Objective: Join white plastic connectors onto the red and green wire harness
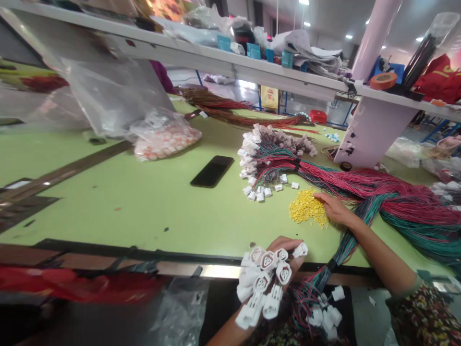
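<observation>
The person's left hand (283, 241) is held low at the near edge of the tabletop (162, 206), its fingers curled round a cluster of white connectors (267, 261), their moulded faces turned upward, with one connector poking out beside the thumb. The right arm reaches in from the side, a flowered sleeve (425, 307) near the elbow, the forearm crossing above a strand of dark green and red wires (370, 214). The right hand (335, 210) is lowered, palm down, its fingers drawn narrow with the tips at the right edge of a loose heap of small yellow pieces (306, 206); from here I can't tell whether one is pinched between them. The heap is bright and scattered thinly at its rim, lying right on the green surface just in front of a thick wire bundle (334, 180) tied with a black band (297, 165) and ending in a crowd of white housings (248, 163). A dark phone (212, 171) lies flat to the left of those, near a clear bag (165, 137) of orange and white bits.
</observation>
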Action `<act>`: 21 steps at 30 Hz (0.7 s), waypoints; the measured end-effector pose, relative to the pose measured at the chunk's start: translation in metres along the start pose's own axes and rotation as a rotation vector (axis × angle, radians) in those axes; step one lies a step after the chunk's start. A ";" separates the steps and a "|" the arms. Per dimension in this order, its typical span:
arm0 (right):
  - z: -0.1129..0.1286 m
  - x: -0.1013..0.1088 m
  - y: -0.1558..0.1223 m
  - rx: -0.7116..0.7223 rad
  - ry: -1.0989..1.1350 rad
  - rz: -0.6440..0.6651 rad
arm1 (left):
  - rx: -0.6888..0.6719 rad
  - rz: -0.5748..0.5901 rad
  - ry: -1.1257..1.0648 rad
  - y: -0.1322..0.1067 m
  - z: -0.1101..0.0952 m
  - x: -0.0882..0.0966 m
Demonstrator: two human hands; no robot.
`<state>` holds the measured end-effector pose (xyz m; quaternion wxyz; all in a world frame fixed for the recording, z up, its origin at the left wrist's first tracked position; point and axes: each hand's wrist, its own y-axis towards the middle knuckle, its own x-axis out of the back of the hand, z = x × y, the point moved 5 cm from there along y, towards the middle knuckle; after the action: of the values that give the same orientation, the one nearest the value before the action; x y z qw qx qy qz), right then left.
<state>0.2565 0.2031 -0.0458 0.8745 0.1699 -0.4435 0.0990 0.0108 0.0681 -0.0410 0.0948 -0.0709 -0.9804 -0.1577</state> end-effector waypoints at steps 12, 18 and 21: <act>-0.003 0.018 -0.040 -0.099 -0.016 -0.044 | 0.103 0.085 0.003 0.010 -0.043 0.010; 0.007 0.022 -0.048 -0.163 -0.086 -0.086 | 0.103 0.038 -0.026 0.007 -0.038 0.010; 0.011 0.034 -0.055 -0.200 -0.156 -0.102 | 0.089 0.005 -0.026 0.005 -0.027 0.006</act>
<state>0.2862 0.1492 -0.0242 0.8539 0.1111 -0.5084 -0.0037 0.0100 0.0652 -0.0133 0.0855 -0.0712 -0.9874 -0.1128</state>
